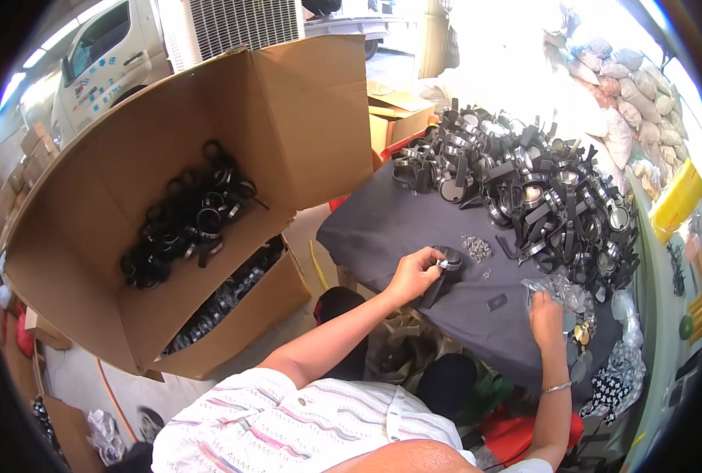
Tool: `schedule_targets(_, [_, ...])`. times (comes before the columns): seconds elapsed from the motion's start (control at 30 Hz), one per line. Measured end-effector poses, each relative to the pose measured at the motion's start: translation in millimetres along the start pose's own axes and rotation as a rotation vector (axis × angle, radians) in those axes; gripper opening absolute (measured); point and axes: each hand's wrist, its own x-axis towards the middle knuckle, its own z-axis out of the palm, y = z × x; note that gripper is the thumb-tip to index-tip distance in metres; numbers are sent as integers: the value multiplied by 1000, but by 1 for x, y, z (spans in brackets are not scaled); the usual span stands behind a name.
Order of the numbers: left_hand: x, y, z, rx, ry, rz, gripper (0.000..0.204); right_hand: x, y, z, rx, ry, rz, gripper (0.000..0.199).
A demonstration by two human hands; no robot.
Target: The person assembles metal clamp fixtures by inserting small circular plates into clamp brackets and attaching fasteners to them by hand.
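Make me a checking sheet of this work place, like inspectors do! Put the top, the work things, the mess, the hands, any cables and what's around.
Surface: dark grey cloth, with folds along the near side.
Work things: black watch-like piece in hand; big tangled pile of similar pieces; heap of small metal bits.
Clutter: small black rectangle; crumpled clear plastic bag.
Left hand: pinching the watch-like piece.
Right hand: at the plastic bag; its grip is unclear.
Cables: thin orange line on the floor, cord or hose, cannot tell.
Surroundings: open cardboard box on the left, more black pieces inside; white vehicle; stacked sacks.
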Motion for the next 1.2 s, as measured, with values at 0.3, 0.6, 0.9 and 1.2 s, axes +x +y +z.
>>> schedule_targets(0.3, [-1,9,0,159,106,109,14,30,-80,-21,1283,50,325,12])
schedule_targets(0.6, [11,0,-1,-95,10,-12,14,71,-155,11,1601,94,306,18])
schedule_targets(0.9, [5,1,-4,-78,25,-15,14,73,-169,15,1546,151,211,17])
schedule_targets(1.2, [9,-1,-6,-48,33,-10,14,73,-177,23,1571,214,281,10])
